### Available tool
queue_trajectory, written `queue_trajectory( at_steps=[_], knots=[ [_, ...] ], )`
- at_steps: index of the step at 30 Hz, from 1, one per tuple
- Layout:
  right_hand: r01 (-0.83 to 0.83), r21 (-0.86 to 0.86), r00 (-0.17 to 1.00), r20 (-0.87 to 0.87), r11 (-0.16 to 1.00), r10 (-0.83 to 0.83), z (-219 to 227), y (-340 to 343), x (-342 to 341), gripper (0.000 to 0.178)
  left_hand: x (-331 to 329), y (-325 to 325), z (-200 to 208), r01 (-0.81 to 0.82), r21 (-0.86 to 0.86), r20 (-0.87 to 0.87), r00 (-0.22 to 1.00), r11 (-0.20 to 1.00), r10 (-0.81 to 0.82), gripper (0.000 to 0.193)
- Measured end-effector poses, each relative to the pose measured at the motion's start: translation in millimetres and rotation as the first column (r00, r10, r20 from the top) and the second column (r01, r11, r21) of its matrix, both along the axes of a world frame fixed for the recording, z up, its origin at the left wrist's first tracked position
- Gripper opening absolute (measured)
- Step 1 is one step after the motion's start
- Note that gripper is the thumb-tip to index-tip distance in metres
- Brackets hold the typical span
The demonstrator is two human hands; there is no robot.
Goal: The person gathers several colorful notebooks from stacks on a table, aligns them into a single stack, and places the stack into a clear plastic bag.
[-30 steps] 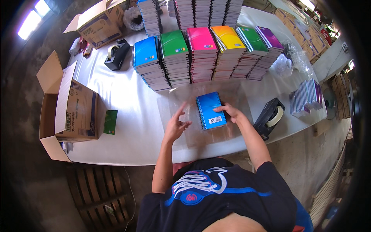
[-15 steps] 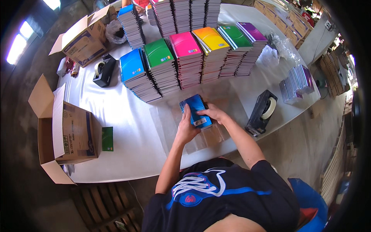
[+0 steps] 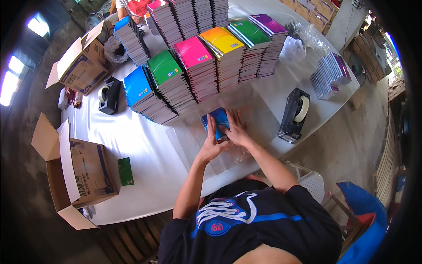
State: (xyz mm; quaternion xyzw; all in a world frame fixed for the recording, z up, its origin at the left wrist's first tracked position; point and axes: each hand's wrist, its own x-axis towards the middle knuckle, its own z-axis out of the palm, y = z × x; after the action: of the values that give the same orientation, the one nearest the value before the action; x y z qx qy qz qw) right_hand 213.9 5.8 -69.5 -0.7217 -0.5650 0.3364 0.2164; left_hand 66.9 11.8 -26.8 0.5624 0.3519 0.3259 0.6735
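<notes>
A blue spiral notebook (image 3: 218,118) lies on a clear plastic sheet (image 3: 187,147) near the table's front edge, possibly with others under it. My left hand (image 3: 214,145) rests over its left and near side, fingers stretched along the cover. Across its right side lies my right hand (image 3: 236,130), fingers extended and a little apart, thumb pointing toward the left hand. The two hands cover much of the notebook's near half. Just beyond stand tall notebook stacks topped in blue (image 3: 138,88), green (image 3: 164,67), pink (image 3: 193,51) and yellow (image 3: 222,40).
Black tape dispensers stand at right (image 3: 295,114) and left (image 3: 110,96). An open carton (image 3: 92,169) sits at the left edge beside a green notebook (image 3: 125,170); another carton (image 3: 83,70) is behind. Silvery spiral-bound stacks (image 3: 327,77) are far right. A person (image 3: 134,8) is across the table.
The notebook, tilted up between my hands before, now lies lower and flatter. My right hand has shifted onto its right side with fingers straightened. The whole view has turned slightly.
</notes>
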Motion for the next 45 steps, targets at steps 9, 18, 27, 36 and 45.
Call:
queue_trajectory(
  at_steps=[9,18,27,36,45],
  knots=[
    [0.102,0.043,0.993,-0.057,0.994,-0.099,-12.2,-5.0,20.3,0.073,-9.1,11.3,1.7,0.359,0.57,-0.753,0.588,0.739,0.296,0.061],
    [0.276,0.43,0.919,0.143,0.859,-0.367,-37.2,-60.4,33.7,0.057,-7.6,10.0,1.5,0.385,0.557,-0.762,0.59,0.736,0.268,0.061],
    [0.525,0.161,0.851,-0.141,0.836,-0.506,8.0,-35.4,83.1,0.045,-11.2,14.6,1.6,0.416,0.548,-0.774,0.58,0.725,0.253,0.061],
    [0.235,0.387,0.806,0.435,0.892,-0.401,7.7,-41.8,71.2,0.016,-11.9,13.9,-0.9,0.417,0.554,-0.769,0.589,0.72,0.25,0.062],
    [-0.136,0.528,0.85,0.496,0.838,-0.175,54.4,-50.0,-17.6,0.008,11.2,0.8,33.2,0.481,0.429,-0.848,0.505,0.765,0.158,0.071]
  ],
)
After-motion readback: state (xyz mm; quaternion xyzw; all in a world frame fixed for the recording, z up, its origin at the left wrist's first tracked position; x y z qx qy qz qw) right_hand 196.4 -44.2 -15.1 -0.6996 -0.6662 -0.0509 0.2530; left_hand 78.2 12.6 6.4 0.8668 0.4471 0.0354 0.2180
